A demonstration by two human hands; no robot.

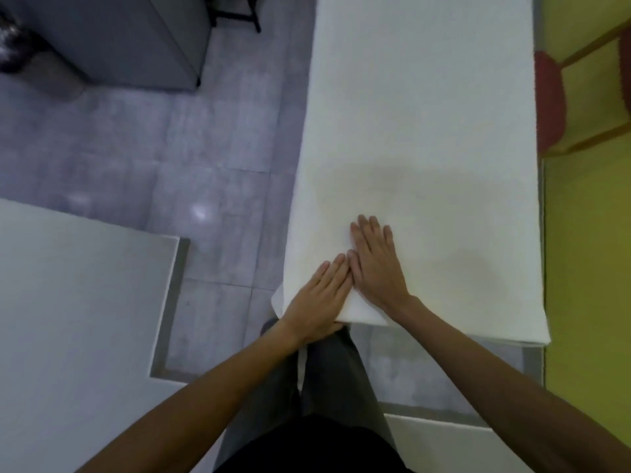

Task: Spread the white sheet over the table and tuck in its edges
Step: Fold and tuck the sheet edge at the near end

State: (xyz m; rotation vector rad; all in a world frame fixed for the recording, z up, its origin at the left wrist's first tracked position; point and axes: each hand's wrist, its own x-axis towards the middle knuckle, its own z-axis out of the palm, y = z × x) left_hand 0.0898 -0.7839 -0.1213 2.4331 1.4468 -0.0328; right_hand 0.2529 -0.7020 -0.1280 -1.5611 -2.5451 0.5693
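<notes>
**Inspector:** Location of the plain white fabric sheet (426, 131)?

**Operator:** It lies flat along the full length of a long, narrow table and runs away from the person. The tabletop itself is hidden under it. The cloth looks smooth, with faint shadows near the middle. At the near left corner a small flap (278, 302) sticks out past the table edge.

**Inspector:** Position of the left hand (317, 297)?

**Operator:** Palm down on the sheet at that near left corner, with the heel over the near edge. The fingers are straight and held together, pointing diagonally toward the other hand. They grasp nothing.

**Inspector:** Position of the right hand (375, 264)?

**Operator:** Palm down on the sheet just beyond the left hand. The fingers are extended and slightly spread, pointing away from the person. They press flat and hold nothing. The left fingertips touch its thumb side.

**Inspector:** Surroundings?

**Operator:** A grey tiled floor (205, 165) lies to the left of the table. A white flat surface (78, 302) sits at the near left and a grey cabinet (119, 39) at the far left. To the right, a wooden-framed chair with a red seat (549, 104) stands against a yellow-green surface (587, 233). The person's grey trousers (334, 377) show below the near edge.
</notes>
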